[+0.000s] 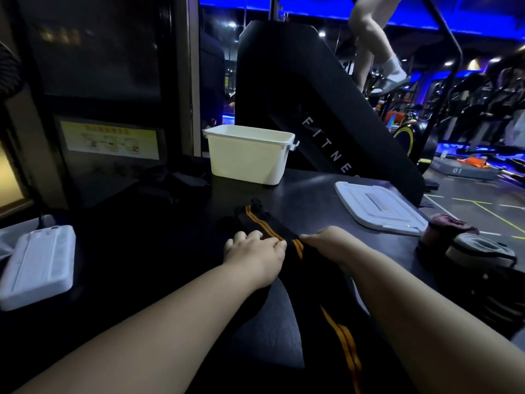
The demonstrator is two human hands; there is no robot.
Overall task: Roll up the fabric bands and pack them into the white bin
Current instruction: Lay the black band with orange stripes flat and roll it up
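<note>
Diagonally, the black fabric band (306, 268) runs from near-right toward far-left.

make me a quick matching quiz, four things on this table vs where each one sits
1. white bin
2. bin lid
3. black band with orange stripes
4. white case

a. left edge of the table
b. right side, lying flat
c. far middle, standing open
d. near middle, running toward the near edge

Pairs: 1-c, 2-b, 3-d, 4-a
</note>
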